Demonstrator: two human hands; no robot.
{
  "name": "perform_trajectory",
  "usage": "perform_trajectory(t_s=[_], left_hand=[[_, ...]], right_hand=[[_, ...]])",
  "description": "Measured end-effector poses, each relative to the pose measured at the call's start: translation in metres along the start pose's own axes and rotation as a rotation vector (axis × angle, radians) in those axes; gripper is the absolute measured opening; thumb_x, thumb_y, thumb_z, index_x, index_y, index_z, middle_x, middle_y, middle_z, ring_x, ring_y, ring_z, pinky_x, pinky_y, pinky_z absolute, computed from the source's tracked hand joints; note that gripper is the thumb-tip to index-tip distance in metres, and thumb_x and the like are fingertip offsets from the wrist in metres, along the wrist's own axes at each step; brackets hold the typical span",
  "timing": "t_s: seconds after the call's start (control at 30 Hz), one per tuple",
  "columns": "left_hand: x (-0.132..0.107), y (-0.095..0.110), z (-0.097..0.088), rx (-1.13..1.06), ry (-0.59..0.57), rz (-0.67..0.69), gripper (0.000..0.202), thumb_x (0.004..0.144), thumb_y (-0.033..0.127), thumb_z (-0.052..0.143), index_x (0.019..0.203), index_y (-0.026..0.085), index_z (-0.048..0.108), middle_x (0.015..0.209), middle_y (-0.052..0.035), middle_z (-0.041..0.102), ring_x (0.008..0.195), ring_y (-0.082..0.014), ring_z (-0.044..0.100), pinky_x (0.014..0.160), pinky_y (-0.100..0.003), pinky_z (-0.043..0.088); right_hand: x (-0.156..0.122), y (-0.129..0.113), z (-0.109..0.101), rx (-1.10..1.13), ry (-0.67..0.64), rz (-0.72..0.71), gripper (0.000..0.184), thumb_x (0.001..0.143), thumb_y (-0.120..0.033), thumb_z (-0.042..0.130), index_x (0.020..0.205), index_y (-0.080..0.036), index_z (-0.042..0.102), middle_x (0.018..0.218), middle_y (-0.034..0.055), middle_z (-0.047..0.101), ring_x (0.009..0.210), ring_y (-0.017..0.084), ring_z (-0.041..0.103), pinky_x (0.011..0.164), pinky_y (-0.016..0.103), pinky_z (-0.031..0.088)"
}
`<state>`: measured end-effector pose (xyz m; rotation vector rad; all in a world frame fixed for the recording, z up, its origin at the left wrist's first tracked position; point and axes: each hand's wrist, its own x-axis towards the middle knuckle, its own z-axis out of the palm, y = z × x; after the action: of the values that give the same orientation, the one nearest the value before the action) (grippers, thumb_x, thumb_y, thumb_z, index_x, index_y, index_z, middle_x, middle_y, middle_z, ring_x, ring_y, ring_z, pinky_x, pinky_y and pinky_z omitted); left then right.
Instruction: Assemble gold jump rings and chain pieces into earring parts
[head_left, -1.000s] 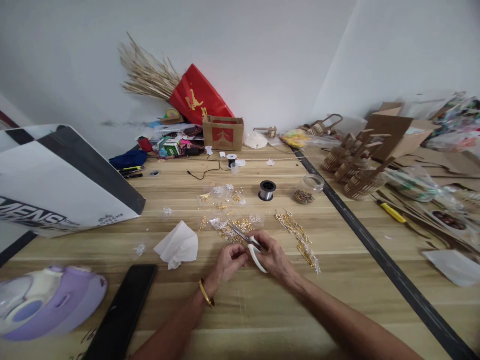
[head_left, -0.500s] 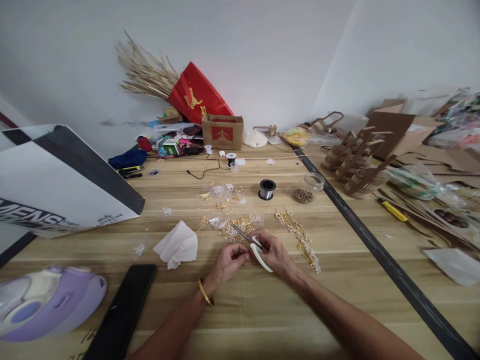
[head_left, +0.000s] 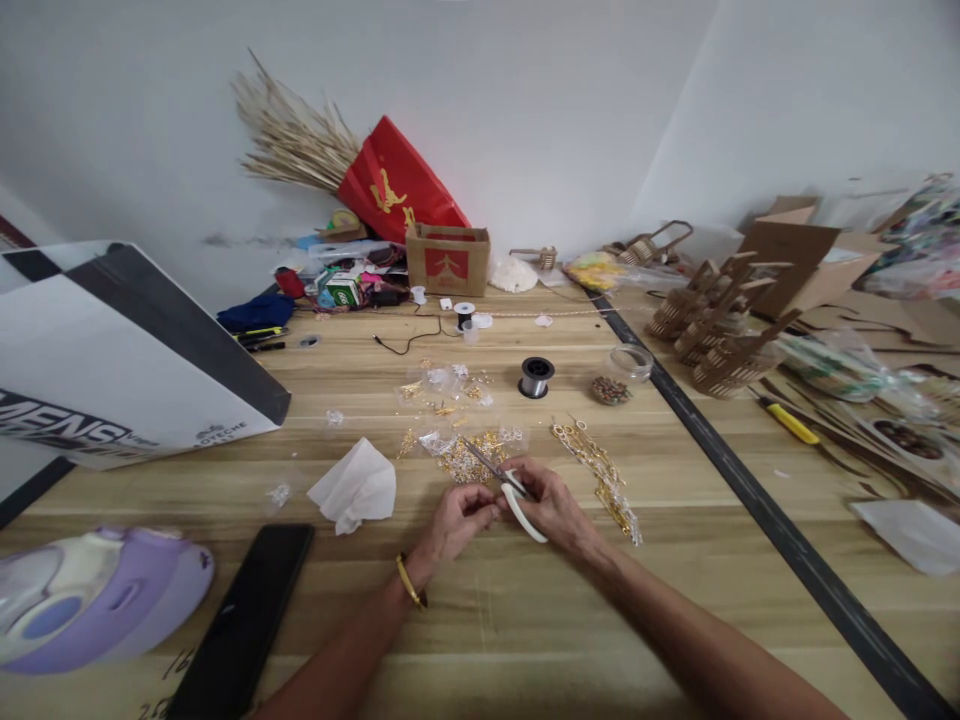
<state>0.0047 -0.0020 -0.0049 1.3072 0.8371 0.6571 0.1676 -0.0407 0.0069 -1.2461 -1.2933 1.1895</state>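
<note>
My right hand (head_left: 551,505) is closed round a pair of scissors with white handles (head_left: 523,515), whose blades point up and to the left. Close beside it, my left hand (head_left: 457,520) has its thumb and fingers pinched together; whatever lies between them is too small to make out. The fingertips of both hands meet or nearly meet. Just beyond them lies a heap of small gold and silver beads and findings (head_left: 457,462) on clear plastic. Strands of gold and silver chain (head_left: 596,470) lie right of my right hand.
Behind the beads stand a spool of wire (head_left: 535,377) and a clear jar of brown beads (head_left: 611,390). A crumpled tissue (head_left: 356,487) and a black phone (head_left: 244,615) lie at the left. Small woven baskets (head_left: 724,340) and a yellow cutter (head_left: 791,420) are at the right.
My left fingertips have come slightly closer to my right hand. The scissors stay in my right hand, and the view has shifted a little.
</note>
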Motion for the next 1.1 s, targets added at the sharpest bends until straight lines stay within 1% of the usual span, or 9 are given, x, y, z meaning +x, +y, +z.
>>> perform_trajectory(t_s=[0.17,0.3,0.47,0.6,0.7,0.87,0.97,1.1], left_hand=[[0.000,-0.003,-0.001,0.011,-0.013,0.026,0.019,0.066,0.030,0.072,0.068,0.012,0.065,0.061,-0.0009,0.060,0.057,-0.0111,0.049,0.054,-0.021,0.036],[0.000,0.001,-0.001,-0.041,-0.021,-0.004,0.022,0.064,0.032,0.073,0.070,0.012,0.066,0.062,-0.0011,0.061,0.058,-0.0111,0.050,0.055,-0.022,0.038],[0.000,0.009,-0.004,-0.081,-0.009,-0.051,0.025,0.060,0.032,0.077,0.069,0.012,0.065,0.061,-0.0009,0.061,0.056,-0.0108,0.052,0.056,-0.023,0.041],[0.000,0.012,-0.006,-0.111,0.013,-0.082,0.026,0.055,0.030,0.080,0.067,0.012,0.065,0.056,0.0007,0.060,0.054,-0.0099,0.051,0.056,-0.022,0.040],[-0.001,0.013,-0.007,-0.117,0.043,-0.077,0.022,0.055,0.027,0.079,0.066,0.013,0.066,0.057,0.0008,0.060,0.055,-0.0095,0.050,0.056,-0.022,0.039],[-0.002,0.015,-0.006,-0.121,0.071,-0.082,0.020,0.055,0.025,0.078,0.063,0.012,0.065,0.058,0.0007,0.061,0.056,-0.0092,0.050,0.056,-0.021,0.038],[-0.001,0.016,-0.005,-0.124,0.079,-0.088,0.020,0.054,0.025,0.078,0.062,0.012,0.064,0.056,0.0013,0.059,0.054,-0.0087,0.048,0.055,-0.021,0.036],[0.000,0.012,-0.007,-0.128,0.108,-0.076,0.020,0.053,0.023,0.078,0.062,0.013,0.063,0.055,0.0023,0.057,0.053,-0.0080,0.047,0.054,-0.021,0.034]], right_hand=[[-0.002,-0.004,0.003,-0.069,-0.005,-0.028,0.029,0.069,-0.028,0.065,0.094,-0.016,0.056,0.063,-0.0043,0.052,0.056,0.010,0.045,0.051,0.020,0.035],[-0.002,-0.004,0.002,-0.099,0.001,-0.035,0.030,0.070,-0.028,0.064,0.095,-0.015,0.056,0.062,-0.0043,0.050,0.056,0.010,0.043,0.050,0.020,0.034],[-0.001,-0.005,-0.001,-0.103,0.067,-0.018,0.032,0.069,-0.030,0.064,0.097,-0.016,0.056,0.058,-0.0058,0.045,0.053,0.010,0.040,0.047,0.020,0.031],[0.000,-0.004,-0.002,-0.087,0.070,-0.023,0.030,0.070,-0.030,0.061,0.096,-0.016,0.056,0.058,-0.0060,0.046,0.051,0.009,0.039,0.047,0.020,0.030],[0.000,-0.003,-0.001,-0.078,0.079,-0.031,0.029,0.070,-0.031,0.060,0.095,-0.016,0.057,0.059,-0.0051,0.048,0.052,0.010,0.041,0.048,0.021,0.030],[-0.001,-0.002,0.000,-0.037,0.070,-0.029,0.032,0.072,-0.033,0.062,0.098,-0.015,0.057,0.062,-0.0038,0.053,0.054,0.010,0.043,0.049,0.021,0.032],[-0.001,-0.001,0.000,-0.032,0.060,-0.028,0.031,0.073,-0.032,0.062,0.097,-0.014,0.057,0.061,-0.0042,0.051,0.054,0.010,0.042,0.049,0.021,0.031],[0.000,0.000,-0.001,-0.025,0.058,-0.016,0.033,0.073,-0.035,0.063,0.098,-0.014,0.057,0.061,-0.0046,0.051,0.053,0.009,0.042,0.048,0.021,0.032]])
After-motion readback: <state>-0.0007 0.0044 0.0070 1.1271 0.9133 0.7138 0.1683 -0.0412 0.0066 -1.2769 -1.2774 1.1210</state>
